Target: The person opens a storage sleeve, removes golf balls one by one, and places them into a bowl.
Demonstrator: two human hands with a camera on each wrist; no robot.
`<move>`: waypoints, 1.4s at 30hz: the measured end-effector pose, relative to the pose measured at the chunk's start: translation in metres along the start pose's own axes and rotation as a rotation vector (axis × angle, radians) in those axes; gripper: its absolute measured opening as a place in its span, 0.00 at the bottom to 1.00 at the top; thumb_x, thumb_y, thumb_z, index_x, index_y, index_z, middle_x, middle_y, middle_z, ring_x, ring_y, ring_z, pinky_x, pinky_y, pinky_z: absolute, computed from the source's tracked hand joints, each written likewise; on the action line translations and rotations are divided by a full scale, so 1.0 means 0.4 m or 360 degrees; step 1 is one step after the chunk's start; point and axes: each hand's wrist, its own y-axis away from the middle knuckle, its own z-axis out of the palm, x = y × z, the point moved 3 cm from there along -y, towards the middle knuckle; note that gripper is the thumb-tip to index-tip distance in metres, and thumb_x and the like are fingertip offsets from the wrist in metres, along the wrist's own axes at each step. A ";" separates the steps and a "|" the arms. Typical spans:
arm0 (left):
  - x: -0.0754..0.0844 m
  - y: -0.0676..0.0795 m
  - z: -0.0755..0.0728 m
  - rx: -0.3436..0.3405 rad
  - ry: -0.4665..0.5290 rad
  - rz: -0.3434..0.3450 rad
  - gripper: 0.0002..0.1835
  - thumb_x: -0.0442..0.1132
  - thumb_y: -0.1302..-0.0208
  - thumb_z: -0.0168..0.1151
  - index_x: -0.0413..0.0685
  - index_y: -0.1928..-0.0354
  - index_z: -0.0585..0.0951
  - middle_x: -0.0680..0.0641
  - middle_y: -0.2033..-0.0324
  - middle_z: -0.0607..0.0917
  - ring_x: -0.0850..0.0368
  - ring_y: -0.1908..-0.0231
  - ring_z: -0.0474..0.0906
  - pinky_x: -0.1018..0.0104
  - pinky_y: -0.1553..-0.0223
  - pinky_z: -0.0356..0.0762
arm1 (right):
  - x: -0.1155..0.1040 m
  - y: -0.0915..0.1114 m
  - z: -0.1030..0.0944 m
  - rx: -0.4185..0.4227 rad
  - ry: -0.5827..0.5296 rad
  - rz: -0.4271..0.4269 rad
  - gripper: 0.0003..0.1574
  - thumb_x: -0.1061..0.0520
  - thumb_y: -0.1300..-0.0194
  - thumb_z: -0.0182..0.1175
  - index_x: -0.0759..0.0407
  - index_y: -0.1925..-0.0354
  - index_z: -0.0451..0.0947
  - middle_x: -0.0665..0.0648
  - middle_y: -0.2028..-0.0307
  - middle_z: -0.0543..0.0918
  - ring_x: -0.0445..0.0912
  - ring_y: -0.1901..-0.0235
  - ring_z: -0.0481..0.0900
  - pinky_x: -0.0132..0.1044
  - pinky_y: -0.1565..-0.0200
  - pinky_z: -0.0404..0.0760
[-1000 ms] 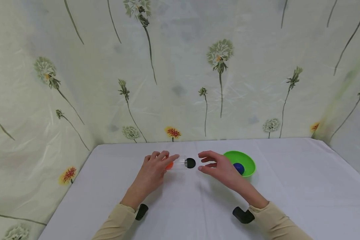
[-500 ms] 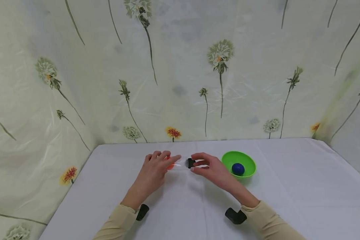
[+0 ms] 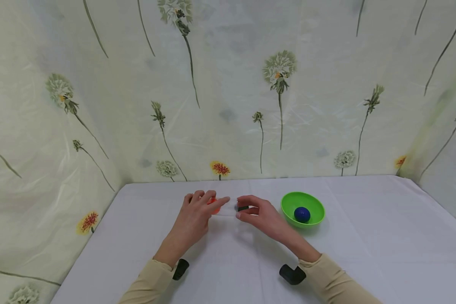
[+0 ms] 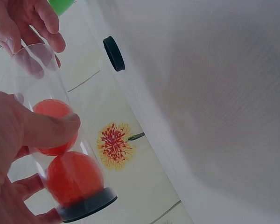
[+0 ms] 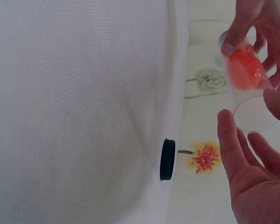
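Observation:
My left hand [image 3: 191, 219] holds a clear tube [image 4: 77, 135] raised above the table. Two orange balls, one [image 4: 74, 177] against the dark end cap [image 4: 88, 205] and another [image 4: 53, 123] further up, sit inside. The tube's other end is uncapped. Around that rim [image 5: 255, 114] my right hand [image 3: 264, 217] spreads its thumb and fingers, with fingertips at the edge; firm contact is unclear. A loose black cap [image 5: 167, 159] stands on edge on the table, partly hidden behind the right fingers in the head view.
To the right of my right hand stands a green bowl [image 3: 285, 202] with a dark blue ball [image 3: 302, 215] in it. White cloth covers the table [image 3: 384, 236]. Behind and at the sides hangs a flower-printed sheet [image 3: 228, 93].
My right hand has moved left, away from the bowl, until its fingertips reach the tube's open end. The left hand and tube have hardly moved.

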 end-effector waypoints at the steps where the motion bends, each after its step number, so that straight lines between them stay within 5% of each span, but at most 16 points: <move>1: 0.000 0.001 0.000 0.0003 -0.0002 0.0000 0.38 0.28 0.46 0.70 0.69 0.34 0.73 0.51 0.46 0.73 0.48 0.46 0.67 0.50 0.48 0.66 | 0.000 0.000 0.002 -0.0004 -0.0013 -0.0001 0.30 0.53 0.34 0.66 0.57 0.37 0.71 0.62 0.43 0.78 0.51 0.49 0.81 0.42 0.50 0.80; 21: -0.009 0.004 0.004 0.0114 -0.0029 0.0063 0.36 0.26 0.49 0.70 0.64 0.38 0.76 0.50 0.47 0.74 0.49 0.49 0.67 0.50 0.48 0.64 | 0.007 -0.004 0.020 0.0015 -0.0115 0.0029 0.31 0.55 0.35 0.66 0.60 0.36 0.70 0.64 0.44 0.77 0.51 0.51 0.81 0.40 0.50 0.80; 42: -0.003 0.006 0.007 0.0085 -0.0014 0.0039 0.37 0.26 0.49 0.71 0.67 0.39 0.75 0.50 0.45 0.75 0.48 0.46 0.66 0.48 0.46 0.63 | -0.002 0.006 0.019 0.0100 -0.0061 0.0043 0.29 0.58 0.36 0.67 0.57 0.38 0.73 0.56 0.45 0.79 0.50 0.54 0.82 0.39 0.54 0.82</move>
